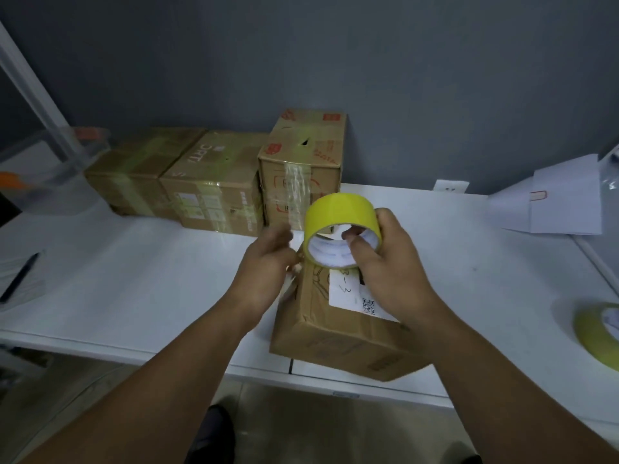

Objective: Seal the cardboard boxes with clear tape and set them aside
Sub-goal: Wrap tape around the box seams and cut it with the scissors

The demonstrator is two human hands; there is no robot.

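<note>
Cardboard fills the back of the white surface [150, 269]: 3 taped boxes [214, 182] stand in a row against the grey wall. White papers [566, 202] lie at the right, a second tape roll [599, 329] is cut off by the right edge, and a dark pen [20, 276] lies at the left. Near the front edge sits the cardboard box [338, 333], bearing a white label with a QR code. Above it the right hand [392, 272] grips the yellow-tinted tape roll [341, 226], fingers hooked through its core. The left hand [268, 262] is blurred beside the roll; its fingers seem to pinch the clear tape end [290, 286], though this is hard to make out.
</note>
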